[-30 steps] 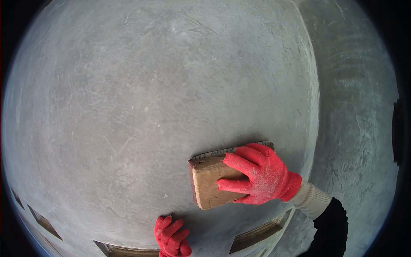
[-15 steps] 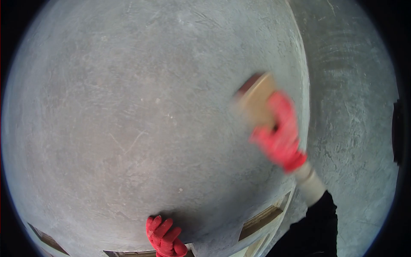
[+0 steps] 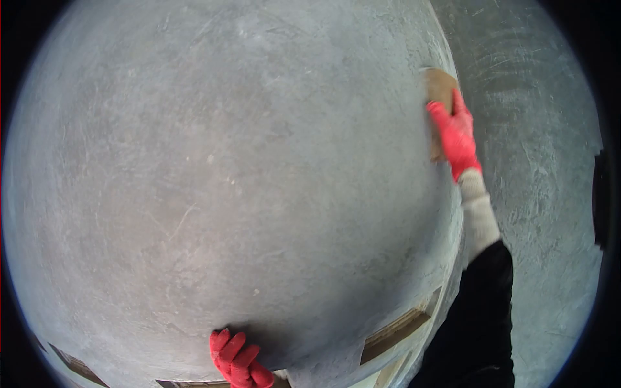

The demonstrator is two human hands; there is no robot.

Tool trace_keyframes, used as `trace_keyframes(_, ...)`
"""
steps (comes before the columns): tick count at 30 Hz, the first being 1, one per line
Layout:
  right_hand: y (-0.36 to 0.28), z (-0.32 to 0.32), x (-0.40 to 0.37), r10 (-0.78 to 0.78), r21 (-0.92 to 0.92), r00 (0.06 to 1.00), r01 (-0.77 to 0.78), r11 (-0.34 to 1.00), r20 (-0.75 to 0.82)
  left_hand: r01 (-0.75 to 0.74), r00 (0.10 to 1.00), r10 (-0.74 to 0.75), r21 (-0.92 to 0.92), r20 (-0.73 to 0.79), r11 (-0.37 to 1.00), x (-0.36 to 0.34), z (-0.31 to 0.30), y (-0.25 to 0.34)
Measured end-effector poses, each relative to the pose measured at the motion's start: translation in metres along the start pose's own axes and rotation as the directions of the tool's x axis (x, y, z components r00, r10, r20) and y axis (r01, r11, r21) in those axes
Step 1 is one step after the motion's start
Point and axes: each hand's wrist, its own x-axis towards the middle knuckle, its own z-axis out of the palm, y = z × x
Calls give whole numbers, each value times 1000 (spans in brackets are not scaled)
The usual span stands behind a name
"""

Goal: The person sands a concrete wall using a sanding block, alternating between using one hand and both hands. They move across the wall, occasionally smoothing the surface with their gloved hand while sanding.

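Observation:
My right hand [image 3: 458, 137], in a red-coated work glove with a pale cuff, grips a tan sanding block [image 3: 441, 87]. The block lies along the right side of the grey plastered surface [image 3: 259, 161], close to its edge, and its working face is hidden. At the bottom, my left hand [image 3: 236, 359] wears a matching red glove. Its fingers are loosely bent and a little apart beside the grey surface, casting a dark shadow on it. Nothing shows in that hand, though its palm is out of sight.
A second grey plastered face [image 3: 530, 194] meets the first along a corner line on the right. Recessed openings with brown inner edges, such as the right-hand one [image 3: 396, 335], line the bottom. A dark object [image 3: 601, 200] stands at the far right.
My right hand has carried the sanding block up and right, from the middle of the surface to near its corner edge. My left hand has shifted slightly left in view.

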Motion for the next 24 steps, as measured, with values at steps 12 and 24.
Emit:
trace_keyframes(12,-6,9,30,-439,-55,891,447,893,115,22,999,-18,152,-28,988,1,10,5)
trace_keyframes(24,-183,62,-111,-860,209,319,881,424,398,-6,1000,7,232,-2,973,2,11,8)
